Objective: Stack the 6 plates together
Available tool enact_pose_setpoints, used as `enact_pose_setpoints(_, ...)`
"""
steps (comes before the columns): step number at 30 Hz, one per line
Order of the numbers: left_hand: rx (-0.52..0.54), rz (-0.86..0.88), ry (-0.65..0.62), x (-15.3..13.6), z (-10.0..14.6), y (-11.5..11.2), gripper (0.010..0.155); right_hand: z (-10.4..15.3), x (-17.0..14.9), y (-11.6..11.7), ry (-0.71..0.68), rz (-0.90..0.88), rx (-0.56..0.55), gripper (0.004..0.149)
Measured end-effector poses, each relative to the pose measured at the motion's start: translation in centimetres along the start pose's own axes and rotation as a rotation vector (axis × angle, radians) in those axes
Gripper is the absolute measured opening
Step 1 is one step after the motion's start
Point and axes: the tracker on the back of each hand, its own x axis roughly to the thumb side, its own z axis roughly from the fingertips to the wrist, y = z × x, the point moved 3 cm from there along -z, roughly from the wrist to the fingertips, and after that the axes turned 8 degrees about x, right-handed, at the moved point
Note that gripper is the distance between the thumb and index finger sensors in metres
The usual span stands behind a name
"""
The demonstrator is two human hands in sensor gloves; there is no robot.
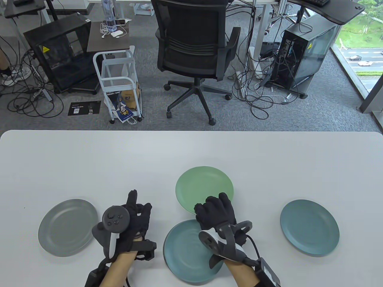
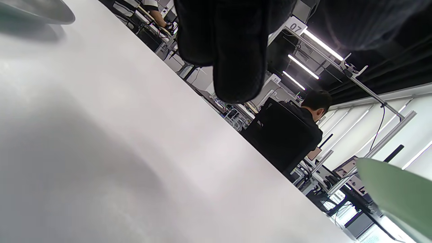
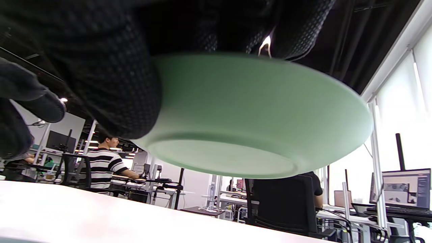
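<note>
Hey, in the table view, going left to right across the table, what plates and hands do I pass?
Grey plate → left hand → right hand, gripping the green plate → dark teal plate. The teal plate under the right hand overlaps it, so it is left out.

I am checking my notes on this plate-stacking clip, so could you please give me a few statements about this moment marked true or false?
1. The right hand grips the green plate. True.
2. The green plate lies flat on the table. False: the right wrist view shows it lifted clear.
3. The left hand holds the grey plate. False: it holds nothing; the plate lies apart.
4. Four plates are visible in the table view. True.
</note>
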Motion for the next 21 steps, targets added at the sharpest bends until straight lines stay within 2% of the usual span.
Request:
enact_pose_setpoints(12, -0.088, 0.13, 0.067, -0.5, -0.1, -0.7, 0.075, 0.0, 3.4, -0.7, -0.139, -0.044, -0.033, 0.038)
enact_pose_setpoints(21, -0.23, 0.289, 0.198, -1.6, 0.0, -2.3, 0.076, 0.3, 5.2, -0.8, -0.21, -0.1, -0.035, 0.038)
